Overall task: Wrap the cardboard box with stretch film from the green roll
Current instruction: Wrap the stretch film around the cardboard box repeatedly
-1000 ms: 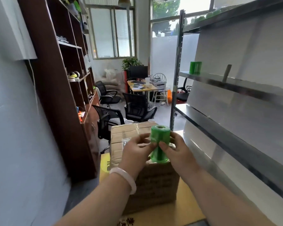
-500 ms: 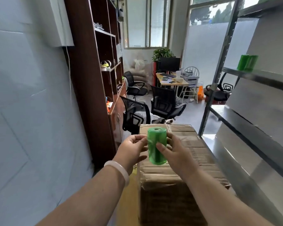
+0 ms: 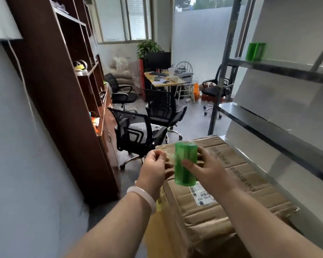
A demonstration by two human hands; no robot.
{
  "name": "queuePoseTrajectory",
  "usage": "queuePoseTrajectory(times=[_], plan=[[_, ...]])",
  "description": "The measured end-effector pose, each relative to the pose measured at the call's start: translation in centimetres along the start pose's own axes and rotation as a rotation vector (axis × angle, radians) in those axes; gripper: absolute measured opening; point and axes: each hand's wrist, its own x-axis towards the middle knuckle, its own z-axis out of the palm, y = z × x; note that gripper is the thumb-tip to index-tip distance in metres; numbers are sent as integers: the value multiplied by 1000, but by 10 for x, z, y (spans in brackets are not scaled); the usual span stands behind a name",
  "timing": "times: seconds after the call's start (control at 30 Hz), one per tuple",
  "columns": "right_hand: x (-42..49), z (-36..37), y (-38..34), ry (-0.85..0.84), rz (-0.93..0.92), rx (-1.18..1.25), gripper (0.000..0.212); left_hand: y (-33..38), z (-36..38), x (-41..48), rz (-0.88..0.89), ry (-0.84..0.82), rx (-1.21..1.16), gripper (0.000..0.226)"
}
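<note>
R hand [image 3: 211, 174] holds the green roll [image 3: 186, 162] upright, fingers curled round it, just over the box [image 3: 231, 192] top. L hand [image 3: 154, 168] is beside it, fingers pinched on the film [image 3: 171, 157] end. Box sits by a metal shelf [image 3: 287, 68] w/ 2 spare rolls [image 3: 255, 52] up on it.

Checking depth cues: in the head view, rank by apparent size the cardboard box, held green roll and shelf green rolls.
1. cardboard box
2. held green roll
3. shelf green rolls, farther away, so real size unsure
</note>
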Motion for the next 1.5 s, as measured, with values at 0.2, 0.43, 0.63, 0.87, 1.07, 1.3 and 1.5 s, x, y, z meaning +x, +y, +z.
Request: queuePoseTrajectory(times=[0.2, 0.43, 0.63, 0.87, 1.07, 1.3, 1.5], plan=[[-5, 41, -12, 276, 117, -130, 49, 5, -28, 41, -179, -225, -191, 18], [-33, 30, -18, 350, 278, -328, 64, -7, -27, 42, -402, -550, -236, 12], [-51, 24, -12, 449, 276, -234, 63, -11, -20, 30, -222, -756, 76, 36], [-67, 20, -15, 515, 306, -144, 72, -17, 3, 26, -130, -668, 153, 7], [-55, 30, -14, 691, 346, -125, 63, -14, 16, 55, -250, -732, 61, 18], [-13, 70, -9, 831, 472, -44, 70, 5, -7, 114, -410, -883, 52, 16], [17, 104, -4, 880, 553, -46, 84, 9, -29, 159, -432, -1084, 179, 13]])
